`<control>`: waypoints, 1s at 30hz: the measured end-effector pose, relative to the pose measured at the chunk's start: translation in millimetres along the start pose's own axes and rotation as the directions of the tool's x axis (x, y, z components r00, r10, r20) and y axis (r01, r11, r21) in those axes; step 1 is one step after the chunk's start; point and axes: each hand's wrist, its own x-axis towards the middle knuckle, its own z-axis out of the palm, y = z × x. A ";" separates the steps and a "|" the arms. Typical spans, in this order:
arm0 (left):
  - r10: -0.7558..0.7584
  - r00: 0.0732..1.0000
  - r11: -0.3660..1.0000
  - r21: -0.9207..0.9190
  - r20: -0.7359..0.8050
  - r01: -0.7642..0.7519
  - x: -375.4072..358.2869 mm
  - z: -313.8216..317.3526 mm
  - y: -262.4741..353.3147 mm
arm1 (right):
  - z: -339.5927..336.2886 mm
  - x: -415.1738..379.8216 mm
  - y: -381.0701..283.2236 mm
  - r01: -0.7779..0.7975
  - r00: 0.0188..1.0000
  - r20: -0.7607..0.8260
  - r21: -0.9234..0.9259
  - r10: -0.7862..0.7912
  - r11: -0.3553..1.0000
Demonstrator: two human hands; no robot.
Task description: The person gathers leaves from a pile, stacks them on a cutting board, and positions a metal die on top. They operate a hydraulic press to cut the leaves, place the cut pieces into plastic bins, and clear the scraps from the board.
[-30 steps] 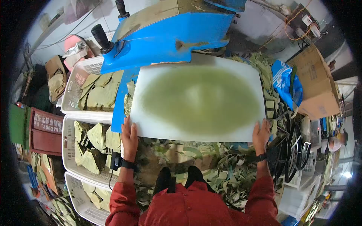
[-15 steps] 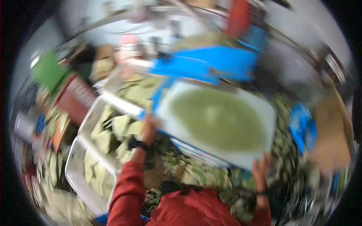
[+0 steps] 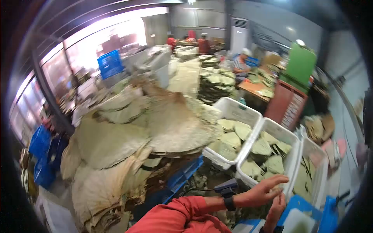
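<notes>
Over the rim of a white bin [image 3: 298, 155] holding pale green dried leaf pieces [image 3: 274, 165], my left hand [image 3: 261, 191] reaches out with its fingers stretched. A black band with a small device sits on its wrist. Just below, almost touching it, is my right hand [image 3: 275, 211], its fingers bunched upward; anything between them is too small to make out. Beneath and beside the hands lies a white board with blue edges [image 3: 297, 221], partly cut off by the frame, with a blurred green patch on it.
A large stack of dried leaves [image 3: 112, 143] fills the left, with a blue crate [image 3: 186, 171] beside it. Another white bin [image 3: 237, 105] stands further off. A red bin [image 3: 285, 105] with a green lid [image 3: 301, 64] is behind. People [image 3: 241, 64] sit at tables in the background.
My view has swung left, bringing the leaf stack and room into sight. My hands have come off the opposite edges of the white board and are now close together.
</notes>
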 end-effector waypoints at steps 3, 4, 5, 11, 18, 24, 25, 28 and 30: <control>0.262 0.965 0.948 0.192 -0.011 -0.255 33.4 -47.1 57.4 | 61.1 65.9 9.3 0.149 0.978 0.124 0.137 -0.166 0.979; 0.315 0.948 0.920 0.263 -0.051 -0.292 49.4 -62.3 68.9 | 90.7 80.5 -0.5 0.229 0.957 0.150 0.141 -0.250 0.963; 0.368 0.926 0.885 0.339 -0.087 -0.319 68.0 -79.3 78.8 | 114.9 97.1 -13.3 0.298 0.927 0.186 0.161 -0.326 0.941; 0.399 0.902 0.671 0.723 -0.165 -0.164 107.6 -215.1 123.6 | 253.9 154.9 -124.2 0.363 0.751 0.414 0.392 -0.514 0.845; 0.116 0.874 0.166 0.877 -0.472 0.451 -107.1 -399.6 179.6 | 359.6 154.8 -256.6 0.343 0.478 0.651 0.481 -0.590 0.807; 0.271 0.464 -0.339 0.367 -0.843 0.866 -257.6 -508.8 181.3 | 457.0 144.2 -281.5 0.451 0.183 0.786 0.467 -0.591 0.761; 0.299 0.446 -0.349 0.339 -0.844 0.874 -265.8 -519.4 166.2 | 473.9 142.7 -277.7 0.496 0.109 0.798 0.474 -0.593 0.728; 0.303 0.386 -0.367 0.267 -0.871 0.891 -272.7 -551.4 149.4 | 506.6 127.8 -272.1 0.486 0.093 0.891 0.349 -0.444 0.801; 0.357 0.402 -0.404 0.249 -0.843 0.880 -275.7 -561.6 142.0 | 521.0 130.5 -260.4 0.485 0.051 0.910 0.338 -0.411 0.807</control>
